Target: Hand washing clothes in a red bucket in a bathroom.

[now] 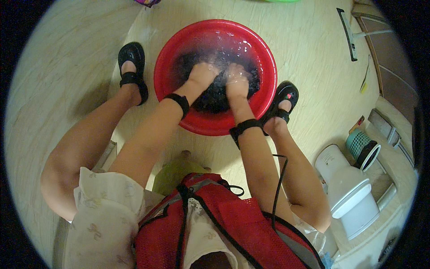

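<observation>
A red round basin [161, 76] stands on the floor between my feet, with water and a soaked black cloth [212, 96] inside. My left hand [204, 75] is in the basin, its fingers curled down into the cloth. Close beside it, my right hand [237, 80] grips the same cloth, knuckles up, partly blurred by splashing water. The fingertips of both hands are hidden in the wet fabric. What kind of garment it is cannot be made out. Each forearm wears a black strap.
Black shoes [132, 71] flank the basin on both sides. A white toilet [351, 201] stands at right, near a green mesh bin [358, 144]. Farther back on that side lies a squeegee-like tool [347, 35]. A green object's edge [282, 0] shows at the top.
</observation>
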Demonstrator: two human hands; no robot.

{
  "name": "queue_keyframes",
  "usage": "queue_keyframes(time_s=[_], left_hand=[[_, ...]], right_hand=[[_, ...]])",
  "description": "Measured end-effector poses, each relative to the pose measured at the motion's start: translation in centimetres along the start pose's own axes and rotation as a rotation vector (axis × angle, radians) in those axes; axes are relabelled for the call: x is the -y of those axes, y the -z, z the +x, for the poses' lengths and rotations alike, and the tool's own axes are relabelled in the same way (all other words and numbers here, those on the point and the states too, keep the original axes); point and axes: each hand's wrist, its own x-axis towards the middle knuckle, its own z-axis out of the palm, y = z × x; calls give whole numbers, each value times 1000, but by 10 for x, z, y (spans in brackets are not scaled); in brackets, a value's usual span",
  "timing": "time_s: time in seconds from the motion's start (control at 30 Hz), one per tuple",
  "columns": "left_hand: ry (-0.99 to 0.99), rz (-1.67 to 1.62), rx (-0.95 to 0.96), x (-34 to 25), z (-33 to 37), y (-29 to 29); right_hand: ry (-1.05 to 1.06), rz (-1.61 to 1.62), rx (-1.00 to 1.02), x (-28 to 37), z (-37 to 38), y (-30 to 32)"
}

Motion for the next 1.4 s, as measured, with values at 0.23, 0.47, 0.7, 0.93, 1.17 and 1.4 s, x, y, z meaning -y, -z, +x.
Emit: queue_keyframes(time_s=[0.23,0.47,0.7,0.93,1.17,1.4], left_hand=[[51,-402,-367,39,-24,60],[-150,-150,-528,9,-72,25],[-84,117,-249,-20,-103,-36],[-134,-209,-163,11,-86,-44],[-130,-690,-744,2,-110,7],[-325,-1272,-609,-37,-137,87]], right_hand=[[-138,454,-372,-43,7,69],[9,352,-113,18,-57,69],[74,19,217,39,-104,2],[12,619,49,21,-66,18],[-104,1251,-1,11,-56,94],[-71,1220,-173,8,-59,145]])
